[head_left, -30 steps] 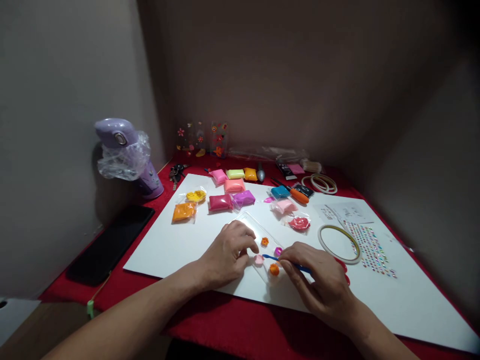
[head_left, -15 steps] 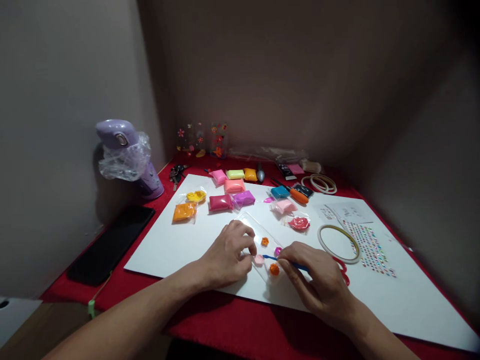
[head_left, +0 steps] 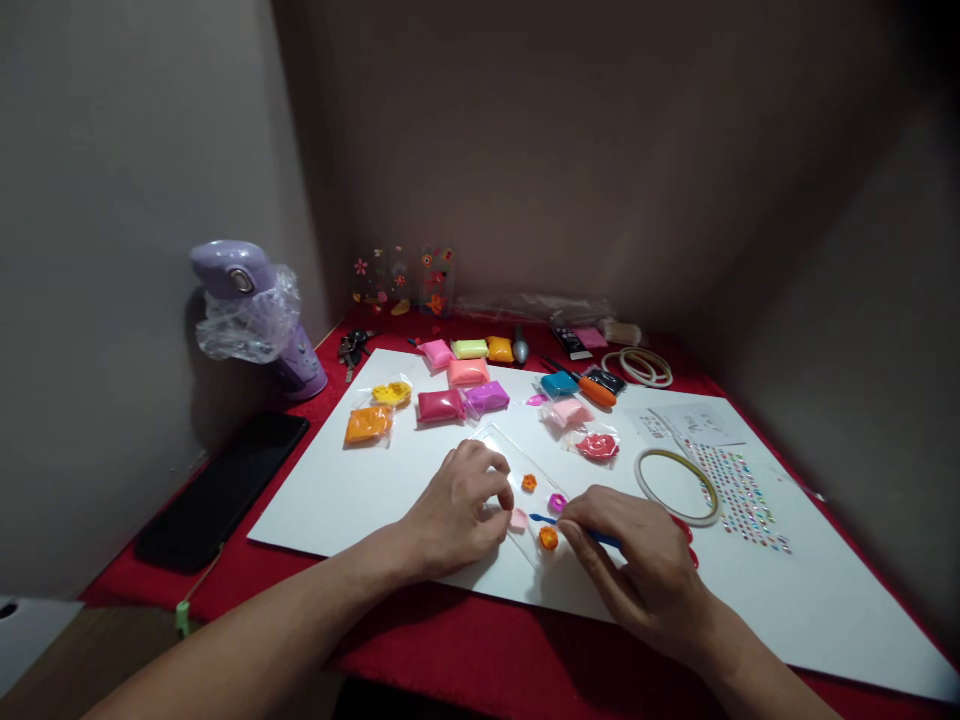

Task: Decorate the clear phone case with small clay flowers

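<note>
A clear phone case [head_left: 496,436] lies on a white board [head_left: 315,500], with small clay flowers on it. One orange flower [head_left: 529,482] is near its middle, a magenta flower [head_left: 556,503] at its right and another orange flower [head_left: 548,538] nearer to me. My left hand [head_left: 469,500] curls over the case's left side, thumb and index fingertips at the pale pink clay piece [head_left: 518,519]. Between the fingers of my right hand [head_left: 637,550] is a blue clay modelling tool [head_left: 541,519]. Its tip stands just right of the pink piece, apart from it.
Packets of coloured clay [head_left: 441,405] lie at the back of the board. To the right are a tape ring [head_left: 678,487], red-handled scissors [head_left: 691,545] partly hidden, and a gem sticker sheet [head_left: 742,500]. A black phone [head_left: 225,490] and a purple bottle [head_left: 259,320] stand left.
The blue tool's tip has drawn back slightly to the right, away from the pink clay piece. My left hand has stayed in place.
</note>
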The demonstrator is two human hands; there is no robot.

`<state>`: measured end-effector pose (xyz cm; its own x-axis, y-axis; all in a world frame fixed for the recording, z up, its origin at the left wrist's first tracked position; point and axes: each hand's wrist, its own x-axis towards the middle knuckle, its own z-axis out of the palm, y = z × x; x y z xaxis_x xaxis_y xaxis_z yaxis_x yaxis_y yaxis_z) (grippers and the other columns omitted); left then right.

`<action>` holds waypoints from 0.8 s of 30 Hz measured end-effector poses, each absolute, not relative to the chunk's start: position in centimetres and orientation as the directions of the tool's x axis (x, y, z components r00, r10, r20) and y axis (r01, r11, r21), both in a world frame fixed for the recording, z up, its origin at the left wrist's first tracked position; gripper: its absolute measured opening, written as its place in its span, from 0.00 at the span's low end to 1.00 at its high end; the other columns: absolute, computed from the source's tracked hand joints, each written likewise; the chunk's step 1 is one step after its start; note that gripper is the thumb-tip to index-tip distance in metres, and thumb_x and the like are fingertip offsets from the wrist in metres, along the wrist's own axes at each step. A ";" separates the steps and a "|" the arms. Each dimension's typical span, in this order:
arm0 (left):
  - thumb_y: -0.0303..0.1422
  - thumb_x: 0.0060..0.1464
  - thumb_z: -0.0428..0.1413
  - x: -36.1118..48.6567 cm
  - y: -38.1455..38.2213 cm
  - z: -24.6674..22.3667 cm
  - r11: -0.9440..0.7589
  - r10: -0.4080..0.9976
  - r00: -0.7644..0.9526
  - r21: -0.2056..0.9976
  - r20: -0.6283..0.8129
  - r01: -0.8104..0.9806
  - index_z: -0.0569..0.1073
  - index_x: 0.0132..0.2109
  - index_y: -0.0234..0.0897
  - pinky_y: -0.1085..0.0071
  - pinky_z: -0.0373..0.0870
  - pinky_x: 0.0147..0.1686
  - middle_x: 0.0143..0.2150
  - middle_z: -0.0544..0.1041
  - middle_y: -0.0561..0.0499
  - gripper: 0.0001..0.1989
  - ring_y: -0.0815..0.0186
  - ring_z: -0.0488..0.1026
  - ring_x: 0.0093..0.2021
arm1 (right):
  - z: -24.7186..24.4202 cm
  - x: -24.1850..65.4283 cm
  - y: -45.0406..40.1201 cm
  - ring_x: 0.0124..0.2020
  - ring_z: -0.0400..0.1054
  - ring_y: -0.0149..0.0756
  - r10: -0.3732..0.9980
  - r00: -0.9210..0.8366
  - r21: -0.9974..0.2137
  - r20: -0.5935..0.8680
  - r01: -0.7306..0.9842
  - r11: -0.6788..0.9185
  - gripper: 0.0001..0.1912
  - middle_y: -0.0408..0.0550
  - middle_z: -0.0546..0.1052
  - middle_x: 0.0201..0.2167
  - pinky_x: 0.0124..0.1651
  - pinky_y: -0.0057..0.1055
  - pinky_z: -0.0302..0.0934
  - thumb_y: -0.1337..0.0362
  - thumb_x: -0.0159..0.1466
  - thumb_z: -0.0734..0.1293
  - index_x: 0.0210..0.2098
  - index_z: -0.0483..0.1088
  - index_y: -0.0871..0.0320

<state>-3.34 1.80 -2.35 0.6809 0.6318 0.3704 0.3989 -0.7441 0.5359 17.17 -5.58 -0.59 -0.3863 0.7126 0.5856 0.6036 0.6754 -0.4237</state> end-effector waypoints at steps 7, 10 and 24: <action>0.24 0.48 0.55 -3.3 1.9 -2.3 -0.748 0.630 0.681 0.530 0.374 0.401 0.73 0.30 0.37 0.62 0.63 0.46 0.41 0.72 0.48 0.04 0.61 0.64 0.45 | -0.4 17.1 -5.6 0.27 0.66 0.35 0.719 -0.404 -0.436 0.566 0.593 0.677 0.05 0.48 0.72 0.26 0.29 0.32 0.58 0.72 0.64 0.60 0.36 0.67 0.59; 0.23 0.47 0.54 -3.3 1.9 -2.1 -0.733 0.641 0.672 0.557 0.372 0.391 0.72 0.32 0.37 0.61 0.63 0.46 0.40 0.72 0.48 0.06 0.60 0.64 0.45 | -0.5 17.2 -5.6 0.27 0.66 0.35 0.714 -0.386 -0.422 0.585 0.607 0.674 0.05 0.48 0.72 0.26 0.29 0.31 0.58 0.72 0.64 0.60 0.35 0.67 0.59; 0.21 0.47 0.54 -3.4 1.8 -2.2 -0.742 0.624 0.691 0.556 0.365 0.376 0.74 0.32 0.37 0.62 0.62 0.48 0.42 0.71 0.48 0.07 0.61 0.64 0.46 | -0.8 17.2 -5.4 0.28 0.65 0.34 0.714 -0.397 -0.452 0.577 0.573 0.684 0.06 0.48 0.72 0.27 0.30 0.31 0.57 0.74 0.63 0.62 0.37 0.66 0.59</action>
